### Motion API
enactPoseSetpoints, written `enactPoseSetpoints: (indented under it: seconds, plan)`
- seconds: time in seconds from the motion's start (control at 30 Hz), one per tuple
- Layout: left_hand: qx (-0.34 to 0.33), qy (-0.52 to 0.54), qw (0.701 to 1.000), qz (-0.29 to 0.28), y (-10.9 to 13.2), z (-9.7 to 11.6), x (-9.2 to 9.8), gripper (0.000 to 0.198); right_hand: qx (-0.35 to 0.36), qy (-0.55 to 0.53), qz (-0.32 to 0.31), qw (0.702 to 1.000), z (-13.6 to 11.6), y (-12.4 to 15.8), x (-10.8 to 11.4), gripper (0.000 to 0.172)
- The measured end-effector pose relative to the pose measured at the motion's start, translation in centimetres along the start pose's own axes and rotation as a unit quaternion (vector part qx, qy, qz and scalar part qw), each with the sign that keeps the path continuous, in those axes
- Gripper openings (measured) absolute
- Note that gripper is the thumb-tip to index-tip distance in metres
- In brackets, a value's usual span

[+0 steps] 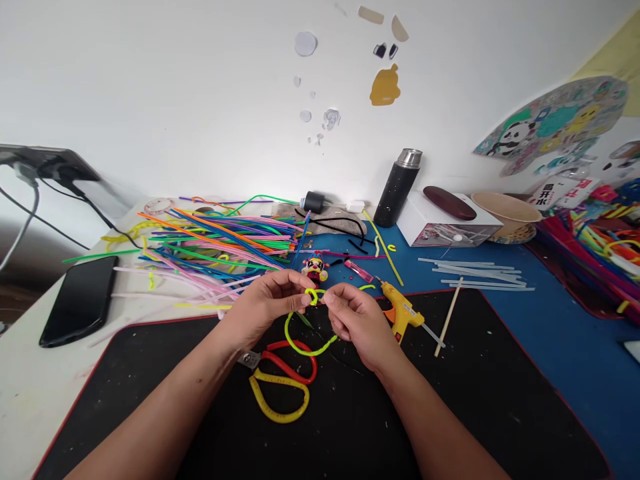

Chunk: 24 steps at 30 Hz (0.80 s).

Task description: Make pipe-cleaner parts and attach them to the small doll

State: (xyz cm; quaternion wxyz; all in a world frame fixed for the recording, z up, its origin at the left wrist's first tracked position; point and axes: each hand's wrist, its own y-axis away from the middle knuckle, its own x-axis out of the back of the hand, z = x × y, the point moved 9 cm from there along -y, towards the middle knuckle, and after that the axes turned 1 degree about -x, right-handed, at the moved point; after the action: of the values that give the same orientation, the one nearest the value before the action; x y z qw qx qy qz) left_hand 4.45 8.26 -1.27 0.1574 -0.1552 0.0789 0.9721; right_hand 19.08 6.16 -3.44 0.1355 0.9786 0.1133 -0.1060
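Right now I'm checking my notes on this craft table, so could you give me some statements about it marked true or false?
1. The left hand and right hand both hold the yellow-green pipe cleaner. True.
2. The scissors have two red handles. False: the scissors have one red handle and one yellow.
3. A glue stick pokes from the yellow glue gun. True.
4. The black flask lies on its side. False: the black flask stands upright.
5. The phone lies off the black mat. True.

Matt pipe cleaner (305, 352); glossy phone (80, 303); metal flask cap (409, 158).
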Motion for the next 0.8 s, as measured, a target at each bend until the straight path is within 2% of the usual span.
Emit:
enactPoseSetpoints:
  seconds: [0.2,0.8]
  plan:
    - [0.014,-0.007,1.000,-0.007,0.1,-0.5,0.0,0.030,-0.010,0.012,-0.003,1.000,-0.1,0.0,-0.3,0.039]
    - [0.000,0.007,1.000,-0.002,-0.1,-1.1,-0.3,0.027,-0.014,0.010,-0.018,1.000,0.1,0.0,-0.5,0.040]
